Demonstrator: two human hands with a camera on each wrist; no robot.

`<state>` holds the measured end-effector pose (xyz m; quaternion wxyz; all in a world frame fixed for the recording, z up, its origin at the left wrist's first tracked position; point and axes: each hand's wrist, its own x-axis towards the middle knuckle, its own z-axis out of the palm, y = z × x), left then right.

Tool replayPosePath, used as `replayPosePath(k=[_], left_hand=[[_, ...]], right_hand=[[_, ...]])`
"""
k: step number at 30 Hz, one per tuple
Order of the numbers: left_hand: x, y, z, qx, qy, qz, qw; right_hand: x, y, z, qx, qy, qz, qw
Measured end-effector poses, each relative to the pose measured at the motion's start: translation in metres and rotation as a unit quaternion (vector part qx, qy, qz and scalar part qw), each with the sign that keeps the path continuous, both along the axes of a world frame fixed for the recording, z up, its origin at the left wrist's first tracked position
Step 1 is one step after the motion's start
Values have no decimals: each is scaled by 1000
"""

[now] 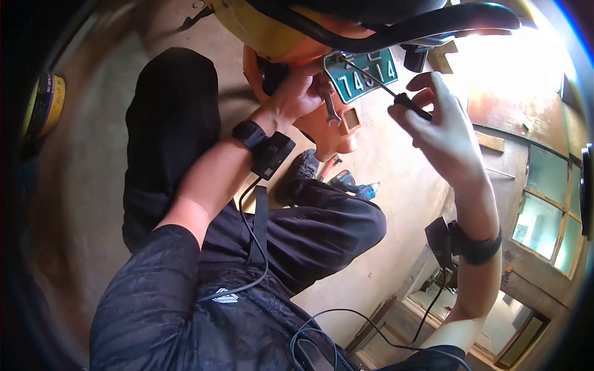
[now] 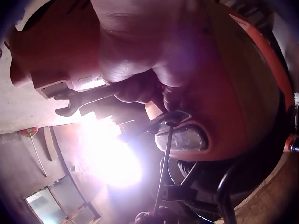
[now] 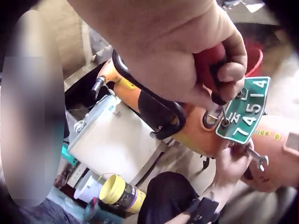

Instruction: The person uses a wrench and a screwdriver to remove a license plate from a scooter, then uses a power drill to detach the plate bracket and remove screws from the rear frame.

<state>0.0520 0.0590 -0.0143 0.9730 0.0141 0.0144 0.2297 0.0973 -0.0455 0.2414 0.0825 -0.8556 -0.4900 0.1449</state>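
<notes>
A green licence plate is mounted at the rear of an orange scooter. My right hand grips a screwdriver with a red and black handle. Its long shaft slants to the bolt at the plate's upper corner, and the tip sits right at the bolt head. My left hand is behind the plate's edge, holding an open-ended wrench. The wrench's free jaw sticks out past the fingers; its other end is hidden behind the plate.
A cordless drill and a red-handled tool lie on the floor near my foot. A black grab rail curves above the plate. In the right wrist view, a yellow bucket stands beside a white box. Cables run from both wrist cameras.
</notes>
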Motion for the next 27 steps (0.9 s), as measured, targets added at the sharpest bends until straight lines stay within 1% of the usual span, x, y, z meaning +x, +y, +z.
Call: replayPosePath(k=[1,2,4,6,7,8,9,10,12,13,14,16,17,18,20,21,22,23,24,25,26,27], left_hand=[[1,0,0,-5,11,-2,1000],[1,0,-1,-12,22,-4,1000],[0,1,-2,-7,16,1,1000],[-1,1,0,-13,25,-2,1000],[-2,1,0,-13,25,0,1000],[-2,2,1,-15,21,-5,1000],[-2,2,1,-16,18,-9,1000],[-3,2,2,-17,18,-8,1000],[-4,1,4,-25,37,-9,999],[-3,0,3,-27,38,-9,999],[-2,0,2,-29,40,-9,999],[-2,-2,0,-34,43,-11,998],[-2,-3,0,-31,47,-2,998],[-2,-4,0,-27,51,6,998],[0,-3,-1,-29,54,0,998],[1,-2,-1,-30,56,-6,998],[2,-1,-2,-29,54,-8,998],[1,0,-2,-24,39,-13,999],[1,0,-3,-18,25,-16,999],[0,-1,-2,-13,23,-13,1000],[-1,-1,-2,-12,23,-12,1000],[-1,1,-2,-6,21,-17,1000]], right_hand=[[-7,2,5,-20,-92,34,995],[-8,3,6,-16,-91,37,995],[-10,2,8,-24,-134,66,988],[-13,4,10,-7,-116,65,991],[-18,4,10,-18,-209,100,973],[-22,3,10,-29,-301,133,944],[-22,0,9,-41,-365,204,907],[-20,-3,7,-42,-365,205,907],[-14,-9,3,-74,-427,309,847],[-15,-11,2,-100,-452,330,823],[-17,-12,1,-102,-451,331,823],[-22,-10,-3,-105,-438,311,837],[-27,-5,4,-129,-387,269,872],[-23,-3,4,-131,-386,269,872],[-12,3,2,-48,-262,159,951],[-11,5,2,-49,-264,155,951],[-10,7,4,-57,-132,44,989],[-10,9,5,-63,3,-69,996],[-10,10,7,-66,138,-177,972],[-11,10,8,-51,164,-181,968],[-11,9,9,-50,163,-180,969],[-12,8,9,-58,136,-146,978]])
